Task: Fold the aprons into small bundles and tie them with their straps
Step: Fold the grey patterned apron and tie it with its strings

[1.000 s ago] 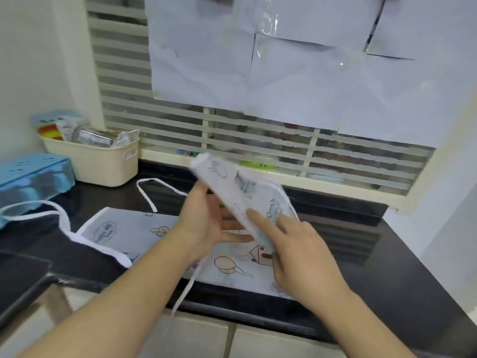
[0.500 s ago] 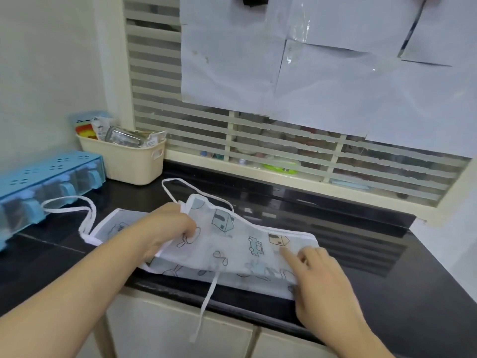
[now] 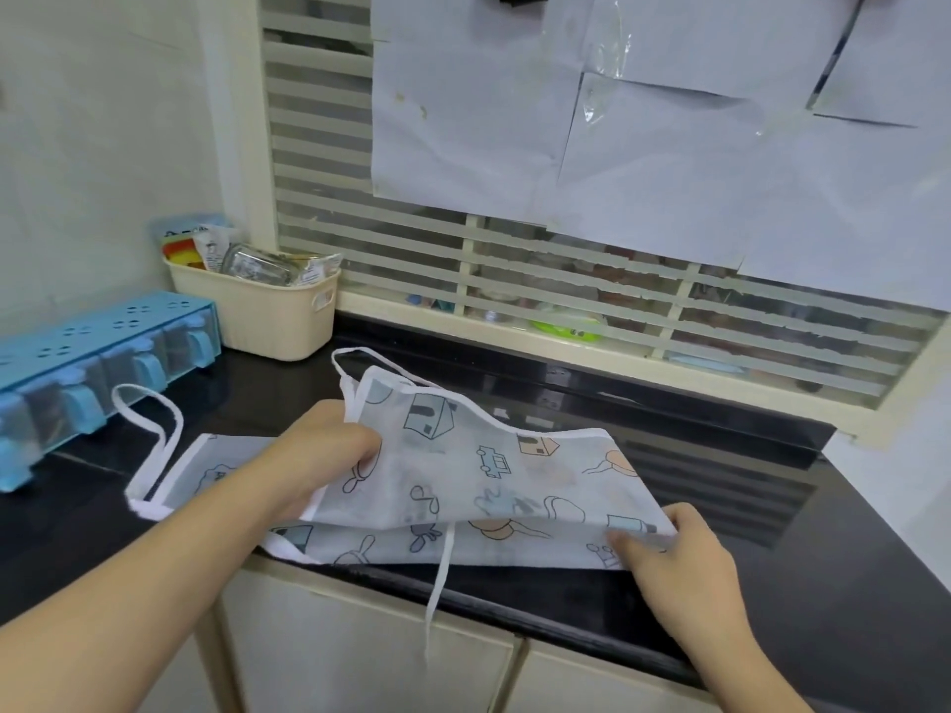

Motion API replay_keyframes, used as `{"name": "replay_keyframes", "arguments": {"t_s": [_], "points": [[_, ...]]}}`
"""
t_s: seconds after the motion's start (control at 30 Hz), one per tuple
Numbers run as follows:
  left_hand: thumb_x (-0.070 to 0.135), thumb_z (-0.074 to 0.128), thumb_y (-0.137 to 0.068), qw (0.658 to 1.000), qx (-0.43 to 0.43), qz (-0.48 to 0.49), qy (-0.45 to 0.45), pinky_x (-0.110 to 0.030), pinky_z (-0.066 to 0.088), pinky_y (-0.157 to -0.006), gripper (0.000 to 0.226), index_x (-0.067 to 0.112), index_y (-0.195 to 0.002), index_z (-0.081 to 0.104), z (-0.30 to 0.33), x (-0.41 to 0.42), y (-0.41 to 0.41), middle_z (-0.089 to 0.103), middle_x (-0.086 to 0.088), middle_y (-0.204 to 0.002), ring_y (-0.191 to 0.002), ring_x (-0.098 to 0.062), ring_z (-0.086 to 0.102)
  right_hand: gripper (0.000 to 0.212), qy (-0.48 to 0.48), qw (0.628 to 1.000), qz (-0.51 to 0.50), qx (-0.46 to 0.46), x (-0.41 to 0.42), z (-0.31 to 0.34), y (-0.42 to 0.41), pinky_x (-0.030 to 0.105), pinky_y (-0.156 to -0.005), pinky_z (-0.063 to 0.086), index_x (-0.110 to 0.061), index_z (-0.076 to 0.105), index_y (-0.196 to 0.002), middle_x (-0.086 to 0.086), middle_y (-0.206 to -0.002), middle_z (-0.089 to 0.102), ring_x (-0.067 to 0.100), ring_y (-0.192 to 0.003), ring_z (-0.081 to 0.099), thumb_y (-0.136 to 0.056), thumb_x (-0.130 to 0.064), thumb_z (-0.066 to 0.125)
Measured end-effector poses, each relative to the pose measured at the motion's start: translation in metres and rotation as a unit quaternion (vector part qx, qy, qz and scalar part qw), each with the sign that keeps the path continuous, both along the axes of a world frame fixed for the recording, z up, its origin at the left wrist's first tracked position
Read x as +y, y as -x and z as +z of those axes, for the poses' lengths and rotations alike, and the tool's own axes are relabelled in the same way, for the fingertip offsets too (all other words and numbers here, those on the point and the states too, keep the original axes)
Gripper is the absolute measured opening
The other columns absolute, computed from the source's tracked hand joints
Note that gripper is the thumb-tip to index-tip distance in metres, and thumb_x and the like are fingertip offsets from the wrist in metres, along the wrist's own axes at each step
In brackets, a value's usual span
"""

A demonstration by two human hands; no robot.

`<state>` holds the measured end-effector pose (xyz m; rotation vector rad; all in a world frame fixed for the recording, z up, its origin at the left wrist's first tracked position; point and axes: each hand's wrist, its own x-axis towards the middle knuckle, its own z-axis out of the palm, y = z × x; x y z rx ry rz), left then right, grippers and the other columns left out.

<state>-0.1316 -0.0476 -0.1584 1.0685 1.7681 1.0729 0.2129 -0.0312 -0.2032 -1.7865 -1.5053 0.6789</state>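
On black counter [image 3: 849, 584], both hands grip apron [image 3: 489, 470] edges.

pale cartoon-print apron [image 3: 478, 486], white-trimmed, half-folded on black counter edge, strap [image 3: 437, 584] dangling

both hands reach forward, the left hand [image 3: 329, 445] curled gripping, the right hand [image 3: 669, 553] pinching with its thumb.

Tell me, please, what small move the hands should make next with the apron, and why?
Probably lay the lifted flap flat and press the fold. The left hand grips the apron at its left edge, the right hand pinches its near right corner, and the upper layer arches above the counter while a strap dangles over the edge.
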Motion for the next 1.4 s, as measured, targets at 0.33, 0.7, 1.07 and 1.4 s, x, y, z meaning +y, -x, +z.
{"name": "replay_keyframes", "arguments": {"t_s": [0.33,0.7,1.07,1.4], "points": [[-0.005,0.052,-0.082,1.000,0.002,0.002,-0.013,-0.029,0.050,-0.060,0.020,0.007,-0.077,0.067,-0.005,0.023,-0.047,0.069,-0.014,-0.077,-0.075,-0.031,0.067,0.017,-0.105,0.972,-0.101,-0.183,-0.002,0.001,-0.062,0.036,-0.054,0.047,-0.022,0.045,-0.086,0.001,-0.062,0.061,0.023,-0.059,0.056,-0.087,-0.010,0.057],[0.009,0.063,-0.087,0.962,0.269,-0.006,0.039,-0.031,0.039,-0.055,0.014,0.009,-0.078,0.052,-0.028,0.045,-0.049,0.059,-0.006,-0.074,-0.066,-0.022,0.056,0.009,-0.010,0.953,-0.046,-0.299,0.001,-0.009,-0.117,0.035,-0.061,0.052,-0.029,0.047,-0.099,-0.014,-0.080,0.061,0.011,-0.070,0.058,-0.094,-0.022,0.051],[0.039,0.053,-0.097,0.863,0.478,-0.133,-0.095,-0.039,0.030,-0.121,0.064,0.024,-0.158,0.035,-0.032,0.036,-0.098,0.026,0.003,-0.162,-0.149,-0.021,0.029,0.051,0.044,0.981,0.082,-0.172,0.005,0.013,-0.124,0.038,-0.091,0.052,-0.045,0.048,-0.124,-0.018,-0.114,0.056,0.007,-0.106,0.056,-0.082,-0.019,0.060],[0.082,0.008,-0.093,0.826,0.516,-0.222,0.051,-0.065,-0.011,-0.124,0.079,0.047,-0.161,-0.013,-0.075,0.033,-0.126,-0.018,0.009,-0.173,-0.158,-0.026,-0.024,0.054,-0.119,0.946,0.184,-0.241,0.059,0.016,-0.015,0.034,-0.128,0.012,-0.031,0.034,-0.161,-0.004,-0.168,0.027,0.017,-0.156,0.019,-0.108,-0.035,0.040]]}}
